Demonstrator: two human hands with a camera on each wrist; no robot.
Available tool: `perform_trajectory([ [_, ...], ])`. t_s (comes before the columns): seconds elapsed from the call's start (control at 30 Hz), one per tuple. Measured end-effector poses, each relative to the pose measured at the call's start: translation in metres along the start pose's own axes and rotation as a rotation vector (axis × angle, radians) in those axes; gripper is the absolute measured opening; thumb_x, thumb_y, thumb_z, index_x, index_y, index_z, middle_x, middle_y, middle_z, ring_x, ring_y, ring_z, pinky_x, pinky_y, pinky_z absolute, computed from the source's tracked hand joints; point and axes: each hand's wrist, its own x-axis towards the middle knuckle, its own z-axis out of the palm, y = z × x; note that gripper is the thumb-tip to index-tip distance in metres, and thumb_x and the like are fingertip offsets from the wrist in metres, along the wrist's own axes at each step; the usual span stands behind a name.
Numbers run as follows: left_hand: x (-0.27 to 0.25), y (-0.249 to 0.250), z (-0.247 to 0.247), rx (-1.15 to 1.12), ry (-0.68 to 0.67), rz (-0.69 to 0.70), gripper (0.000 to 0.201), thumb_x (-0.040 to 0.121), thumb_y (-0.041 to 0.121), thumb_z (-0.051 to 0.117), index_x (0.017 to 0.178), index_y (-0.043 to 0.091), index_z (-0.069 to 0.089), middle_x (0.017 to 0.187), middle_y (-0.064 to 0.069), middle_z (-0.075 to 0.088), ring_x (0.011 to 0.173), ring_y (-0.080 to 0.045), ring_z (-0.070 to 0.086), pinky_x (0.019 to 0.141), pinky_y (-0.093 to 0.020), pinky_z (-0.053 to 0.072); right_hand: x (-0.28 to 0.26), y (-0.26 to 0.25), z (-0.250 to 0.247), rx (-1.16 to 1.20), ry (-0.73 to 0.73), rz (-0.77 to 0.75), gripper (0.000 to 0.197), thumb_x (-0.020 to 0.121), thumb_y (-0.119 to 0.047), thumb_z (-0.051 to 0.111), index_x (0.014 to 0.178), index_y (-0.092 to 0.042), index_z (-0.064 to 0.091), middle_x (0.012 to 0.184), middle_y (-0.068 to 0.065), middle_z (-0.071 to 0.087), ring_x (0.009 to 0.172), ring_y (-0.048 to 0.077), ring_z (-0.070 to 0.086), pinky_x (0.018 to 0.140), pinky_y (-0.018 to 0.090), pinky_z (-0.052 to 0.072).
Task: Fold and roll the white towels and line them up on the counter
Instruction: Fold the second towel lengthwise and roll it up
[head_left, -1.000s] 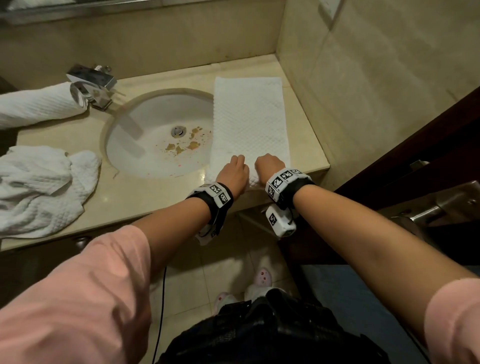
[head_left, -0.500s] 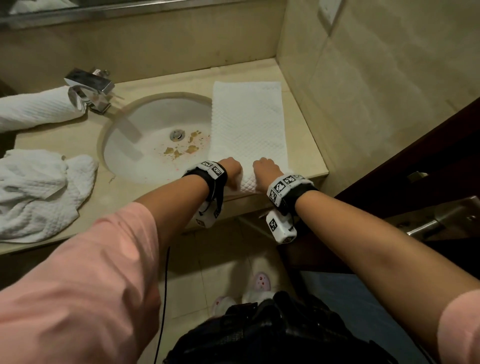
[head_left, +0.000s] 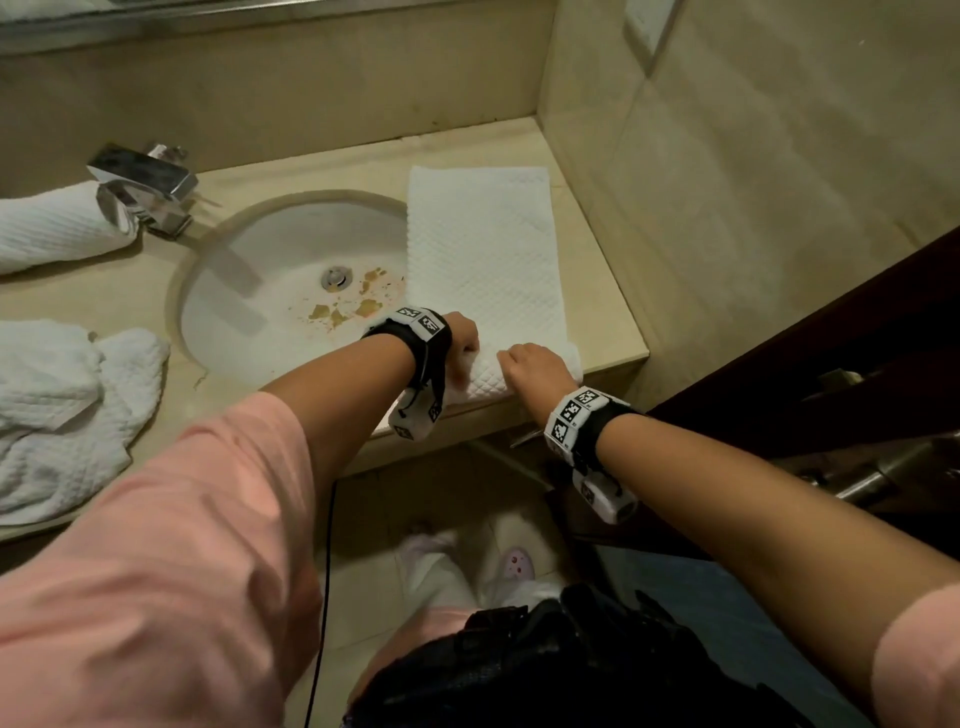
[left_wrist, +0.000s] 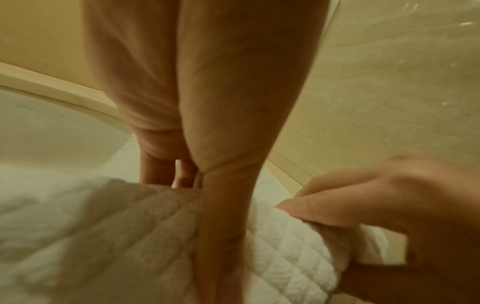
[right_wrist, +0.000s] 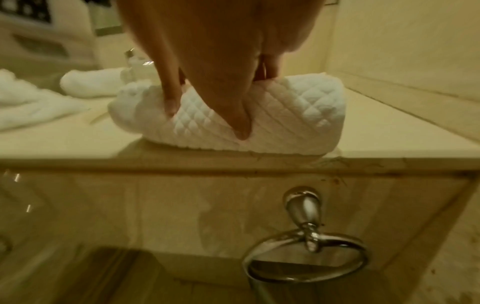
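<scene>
Counter (head_left: 291, 171): beige stone, walled at the back and on the right, bearing everything below.
Sink (head_left: 244, 332): white oval basin sunk into the counter, brownish bits scattered near the drain.
Folded towel (head_left: 483, 249): long white quilted strip on the counter just right of the sink, left edge overhanging the basin rim; near end already wound into a roll at the counter's front edge.
Crumpled towel (head_left: 57, 410): loose white heap at the left front of the counter.
Rolled towel (head_left: 52, 228): finished roll at far left, one end touching the faucet (head_left: 143, 187).
Left hand (head_left: 460, 335): fingers curled over the roll's left part — gripping it.
Right hand (head_left: 537, 366): thumb and fingers curled round the roll's right part, pressing into the quilting.
Towel ring (right_wrist: 306, 255): chrome, fixed below the counter edge.
</scene>
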Motion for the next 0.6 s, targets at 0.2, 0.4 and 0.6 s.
perform_trajectory([
  [0.2, -0.003, -0.005, 0.005, 0.045, 0.103, 0.090, 0.025, 0.076, 0.023, 0.075, 0.095, 0.011, 0.064, 0.116, -0.010, 0.055, 0.103, -0.025, 0.059, 0.085, -0.032, 0.050, 0.028, 0.005, -0.023, 0.008, -0.348, 0.147, 0.024, 0.095, -0.004, 0.044, 0.110, -0.003, 0.063, 0.109, 0.014, 0.064, 0.098, 0.031, 0.062, 0.072, 0.033, 0.043],
  [0.4, -0.003, 0.006, 0.026, 0.182, 0.265, 0.133, 0.025, 0.093, -0.001, 0.046, 0.115, -0.002, 0.057, 0.115, -0.016, 0.059, 0.107, -0.032, 0.058, 0.084, -0.036, 0.048, 0.060, 0.021, -0.049, 0.231, -0.504, 0.338, 0.028, 0.092, -0.012, 0.057, 0.118, -0.004, 0.067, 0.110, 0.018, 0.067, 0.091, 0.028, 0.061, 0.077, 0.030, 0.047],
  [0.6, -0.001, 0.012, 0.039, 0.095, 0.294, 0.069, 0.042, 0.090, 0.027, 0.059, 0.122, 0.003, 0.047, 0.120, -0.013, 0.049, 0.110, -0.030, 0.052, 0.096, -0.040, 0.040, 0.065, 0.029, -0.051, 0.275, -0.564, 0.408, 0.045, 0.070, -0.003, 0.075, 0.112, -0.018, 0.072, 0.109, 0.005, 0.072, 0.080, 0.018, 0.065, 0.069, 0.022, 0.050],
])
